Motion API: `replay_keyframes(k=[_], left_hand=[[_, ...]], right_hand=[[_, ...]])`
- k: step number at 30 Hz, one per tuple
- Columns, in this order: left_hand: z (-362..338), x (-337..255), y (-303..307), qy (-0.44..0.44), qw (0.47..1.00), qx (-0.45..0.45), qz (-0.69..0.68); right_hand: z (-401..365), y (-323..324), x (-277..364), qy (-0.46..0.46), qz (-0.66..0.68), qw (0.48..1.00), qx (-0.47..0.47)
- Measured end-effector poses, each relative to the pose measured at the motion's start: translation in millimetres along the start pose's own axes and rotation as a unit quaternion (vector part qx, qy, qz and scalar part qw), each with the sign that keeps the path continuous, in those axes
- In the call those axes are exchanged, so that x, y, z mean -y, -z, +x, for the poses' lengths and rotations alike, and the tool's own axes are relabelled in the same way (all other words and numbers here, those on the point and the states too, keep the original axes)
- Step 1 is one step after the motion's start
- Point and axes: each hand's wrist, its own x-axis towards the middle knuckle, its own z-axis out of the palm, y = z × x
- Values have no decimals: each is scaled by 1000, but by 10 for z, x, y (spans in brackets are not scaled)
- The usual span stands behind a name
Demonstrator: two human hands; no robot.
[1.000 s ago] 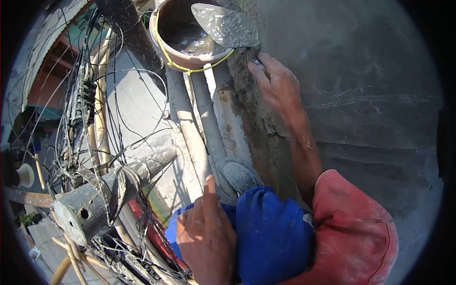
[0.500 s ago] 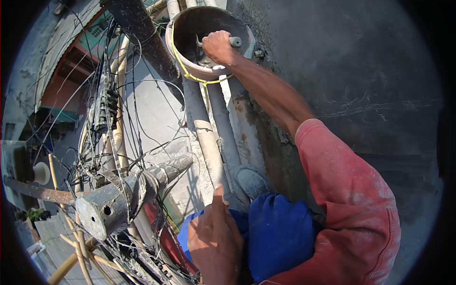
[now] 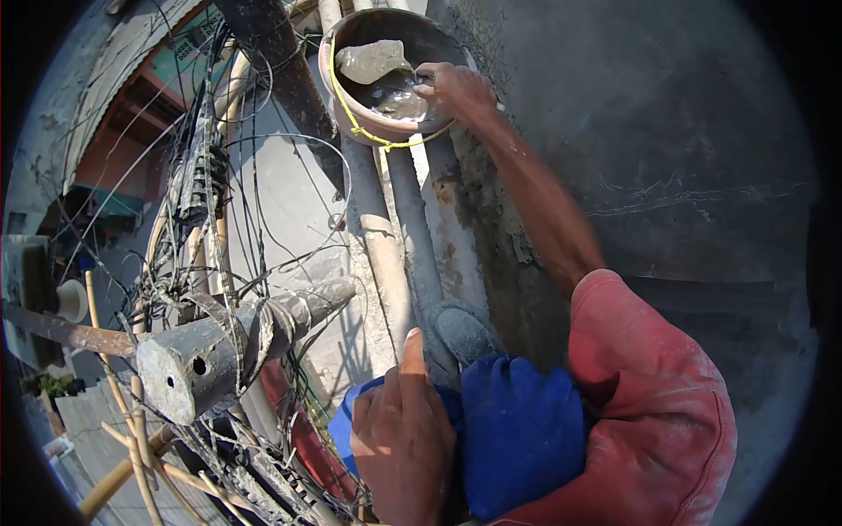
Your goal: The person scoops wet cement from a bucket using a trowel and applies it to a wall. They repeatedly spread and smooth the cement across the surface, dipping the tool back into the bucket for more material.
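Note:
My right hand (image 3: 456, 89) reaches up to the brown bucket (image 3: 346, 83), which has a yellow cord round its rim. It grips a trowel (image 3: 373, 61) whose blade lifts a load of wet grey mortar out of the bucket. My left hand (image 3: 403, 438) rests flat on my blue-trousered knee (image 3: 517, 430) at the bottom, holding nothing, fingers together and pointing up. My dusty shoe (image 3: 460, 329) stands on the pipes below the bucket.
A grey plastered wall (image 3: 667, 158) fills the right side. Vertical pipes (image 3: 390, 254) run down beside it. A utility pole arm (image 3: 219, 351) with a tangle of black cables (image 3: 197, 193) sticks out at left, high above a street and rooftops.
My right hand dipped from the wall into the bucket, and now raises the trowel loaded with mortar. The view shifted slightly; my left hand stayed on the knee.

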Motion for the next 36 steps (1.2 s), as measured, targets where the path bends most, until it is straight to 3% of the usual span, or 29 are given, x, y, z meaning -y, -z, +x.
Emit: replay_keyframes(k=[4, 7, 8, 10, 11, 12, 14, 15, 18, 22, 25, 34, 36], left_hand=[[-10, 19, 15, 3, 1000, 22, -9], [-18, 49, -23, -14, 1000, 16, 17], [-25, 56, -31, -12, 999, 37, 12], [13, 53, -39, 15, 999, 23, -26], [5, 69, -64, 11, 999, 8, -40], [10, -19, -41, 12, 999, 17, -42], [47, -274, 64, 85, 996, 16, -29], [30, 55, -67, -8, 1000, 9, 4], [58, 57, -72, -17, 1000, 9, -14], [58, 81, -66, -30, 999, 4, -11], [52, -18, -42, 22, 996, 22, -80], [64, 10, -72, -11, 998, 23, -50], [74, -4, -69, -5, 998, 35, -51]], right_hand=[[-448, 148, -27, -59, 73, 995, -44], [-803, 160, -144, -59, 202, 965, -154], [-979, 142, -226, -74, 192, 968, -141], [-1412, 258, -126, -144, 292, 936, -134], [-1588, 109, -193, -116, 338, 914, -192], [-1787, 22, -235, -123, 333, 916, -188], [-2181, -67, -283, -152, 333, 907, -206], [-2384, -113, -324, -200, 344, 900, -177], [-2954, -361, -525, -315, 366, 870, -100], [-3605, -462, -561, -397, 401, 825, -19], [-3964, -542, -612, -455, 388, 801, 31], [-4141, -344, -816, -554, 421, 707, 129], [-4088, -238, -828, -589, 469, 645, 130]])
